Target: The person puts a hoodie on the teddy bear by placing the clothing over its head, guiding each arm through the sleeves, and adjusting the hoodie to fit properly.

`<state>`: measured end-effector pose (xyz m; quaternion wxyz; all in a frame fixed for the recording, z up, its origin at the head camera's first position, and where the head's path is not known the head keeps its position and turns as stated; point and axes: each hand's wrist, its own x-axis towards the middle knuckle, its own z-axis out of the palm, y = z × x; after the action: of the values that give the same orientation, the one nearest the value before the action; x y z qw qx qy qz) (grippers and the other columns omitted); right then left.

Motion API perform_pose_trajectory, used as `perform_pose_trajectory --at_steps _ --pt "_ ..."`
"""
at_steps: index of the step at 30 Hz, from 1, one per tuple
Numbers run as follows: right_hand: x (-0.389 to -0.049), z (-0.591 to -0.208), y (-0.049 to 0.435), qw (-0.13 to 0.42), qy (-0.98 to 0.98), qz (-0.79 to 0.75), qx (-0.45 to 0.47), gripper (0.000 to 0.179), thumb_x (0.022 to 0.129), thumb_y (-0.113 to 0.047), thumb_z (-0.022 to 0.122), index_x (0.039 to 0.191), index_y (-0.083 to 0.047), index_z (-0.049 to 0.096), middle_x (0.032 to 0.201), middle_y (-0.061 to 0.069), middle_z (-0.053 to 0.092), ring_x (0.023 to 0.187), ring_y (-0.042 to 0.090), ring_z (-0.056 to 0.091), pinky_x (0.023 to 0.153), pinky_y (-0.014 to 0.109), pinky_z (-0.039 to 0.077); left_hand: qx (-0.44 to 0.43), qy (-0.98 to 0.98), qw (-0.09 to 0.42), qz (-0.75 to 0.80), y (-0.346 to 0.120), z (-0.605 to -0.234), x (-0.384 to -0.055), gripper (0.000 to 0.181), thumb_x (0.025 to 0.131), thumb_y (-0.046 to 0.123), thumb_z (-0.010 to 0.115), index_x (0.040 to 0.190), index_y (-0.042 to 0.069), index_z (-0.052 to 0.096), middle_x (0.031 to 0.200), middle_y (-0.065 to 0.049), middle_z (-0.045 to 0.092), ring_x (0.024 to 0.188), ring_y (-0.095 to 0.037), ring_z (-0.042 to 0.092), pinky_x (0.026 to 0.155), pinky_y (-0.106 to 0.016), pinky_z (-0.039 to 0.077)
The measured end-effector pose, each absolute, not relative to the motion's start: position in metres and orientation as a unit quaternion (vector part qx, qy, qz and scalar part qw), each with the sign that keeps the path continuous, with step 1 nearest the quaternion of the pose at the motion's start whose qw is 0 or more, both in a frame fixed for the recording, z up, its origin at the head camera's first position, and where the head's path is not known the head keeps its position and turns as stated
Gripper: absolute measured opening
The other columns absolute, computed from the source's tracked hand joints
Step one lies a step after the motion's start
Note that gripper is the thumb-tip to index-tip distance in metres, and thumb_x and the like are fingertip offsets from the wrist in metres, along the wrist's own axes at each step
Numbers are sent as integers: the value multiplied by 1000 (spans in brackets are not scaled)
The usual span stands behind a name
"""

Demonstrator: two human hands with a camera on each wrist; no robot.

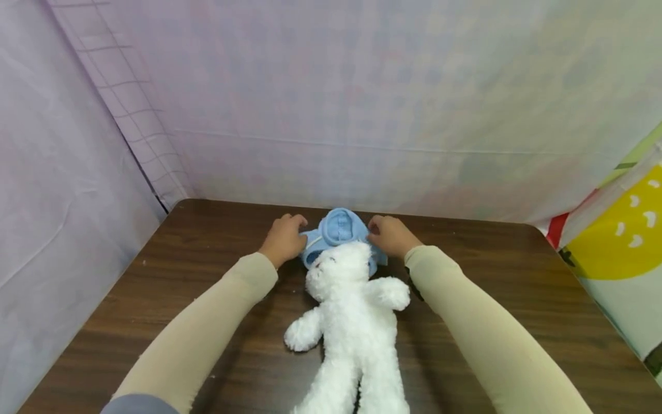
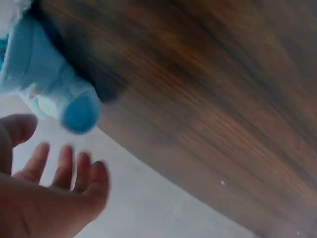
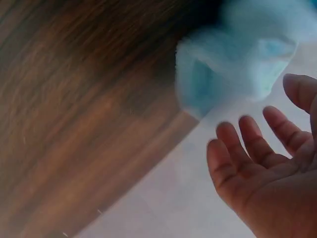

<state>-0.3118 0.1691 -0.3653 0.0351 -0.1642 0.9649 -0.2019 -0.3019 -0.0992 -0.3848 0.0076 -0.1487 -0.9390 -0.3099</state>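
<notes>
On the table lies a white plush bear (image 1: 357, 325) on its back, legs toward me and its head turned to the left. A small light-blue hooded doll garment (image 1: 331, 231) sits just beyond the head, partly covered by it. My left hand (image 1: 285, 240) is at the garment's left side; the left wrist view shows its fingers (image 2: 64, 171) relaxed and apart from the blue sleeve (image 2: 54, 84). My right hand (image 1: 394, 236) is at the right side, its fingers (image 3: 230, 144) loosely bent and spread near the blurred blue cloth (image 3: 233, 69). Neither hand visibly grips the cloth.
The brown wood-grain table (image 1: 222, 356) ends at a far edge just behind the garment. A pale patterned curtain (image 1: 362, 115) hangs behind it, and a white sheet (image 1: 57, 190) hangs at the left. A colourful printed cloth (image 1: 620, 230) hangs at the right.
</notes>
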Motion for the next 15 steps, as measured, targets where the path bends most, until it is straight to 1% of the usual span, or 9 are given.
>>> perform_pose_trajectory --at_steps 2,3,6,8,10,12,13,15 --pt "-306 -365 171 31 962 -207 -174 28 99 -17 60 119 2 63 113 18 65 103 32 61 88 48 50 -186 -933 9 -309 -101 -384 -296 32 97 12 57 128 3 62 119 -14 59 110 -31 55 90 -44 48" --pt "-303 -365 172 28 959 -214 -183 27 99 -17 60 118 2 63 110 16 65 99 31 62 86 47 50 -212 -927 2 -311 -103 -384 -293 32 97 12 57 127 3 63 119 -12 59 110 -29 55 90 -43 48" --pt "-293 -363 177 36 947 -235 -217 19 99 -14 59 113 -3 66 101 9 67 87 24 61 78 43 51 -291 -908 -44 -298 -108 -383 -286 33 97 10 57 129 4 62 124 -9 59 111 -26 57 92 -43 49" --pt "-288 -363 180 63 940 -234 -240 16 98 -12 57 110 -5 66 98 7 66 83 21 60 75 41 50 -319 -903 -79 -276 -110 -385 -283 36 98 11 58 133 4 59 130 -10 58 114 -26 57 94 -43 48" --pt "-284 -365 180 107 934 -231 -252 19 97 -11 56 113 -6 65 104 7 66 88 21 60 77 41 49 -328 -907 -99 -243 -110 -387 -282 38 99 14 59 136 4 57 134 -10 57 119 -26 56 98 -43 46" --pt "-281 -370 178 138 930 -222 -259 24 96 -12 58 118 -6 64 111 8 66 97 22 62 83 43 49 -320 -918 -103 -210 -106 -391 -280 40 100 17 61 137 4 56 136 -11 57 123 -27 55 101 -43 44" --pt "-280 -373 178 144 930 -215 -262 25 95 -12 59 118 -5 64 112 10 67 101 24 62 86 44 50 -314 -924 -101 -193 -102 -394 -279 40 100 19 61 137 4 56 135 -11 58 124 -27 54 102 -43 44" --pt "-279 -379 176 142 932 -206 -263 24 93 -11 61 115 -2 65 109 12 68 102 27 63 88 44 50 -298 -937 -88 -159 -95 -399 -276 37 100 20 62 133 5 60 129 -10 60 121 -27 56 100 -42 45"
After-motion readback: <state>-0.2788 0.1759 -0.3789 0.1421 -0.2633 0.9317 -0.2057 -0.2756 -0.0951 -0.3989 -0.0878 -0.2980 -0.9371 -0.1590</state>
